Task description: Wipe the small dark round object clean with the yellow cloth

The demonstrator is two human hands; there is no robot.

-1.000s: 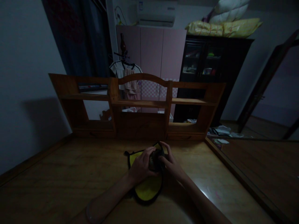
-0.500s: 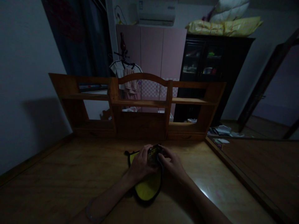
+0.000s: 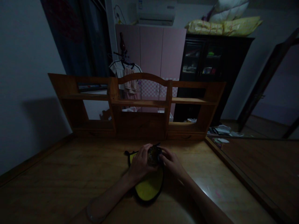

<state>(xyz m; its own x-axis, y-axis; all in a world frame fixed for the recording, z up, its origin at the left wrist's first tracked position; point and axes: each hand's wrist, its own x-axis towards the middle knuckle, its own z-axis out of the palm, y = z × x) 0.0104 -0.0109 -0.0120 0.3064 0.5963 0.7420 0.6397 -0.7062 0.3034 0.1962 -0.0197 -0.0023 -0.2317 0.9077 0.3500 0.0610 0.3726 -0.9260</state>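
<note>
A small dark, shiny, glass-like round object is held between my hands over the table; the dim light hides its exact kind. My left hand wraps round its left side and underside. My right hand is closed at its right edge, thumb and fingers pinching what looks like the edge of the cloth against it. Beneath both hands spreads a yellow cloth with dark trim, its lower end lying on the table and its upper part partly hidden by my left hand. A dark tip sticks up behind the object.
The wooden table has a wooden shelf unit along its far edge. A white wall closes off the left side. A raised wooden edge runs along the right. Farther back stand a pink wardrobe and a dark cabinet.
The dark object has turned slightly in my hands. My right thumb and fingers have shifted a little along its right edge, and the cloth's right side has moved slightly right.
</note>
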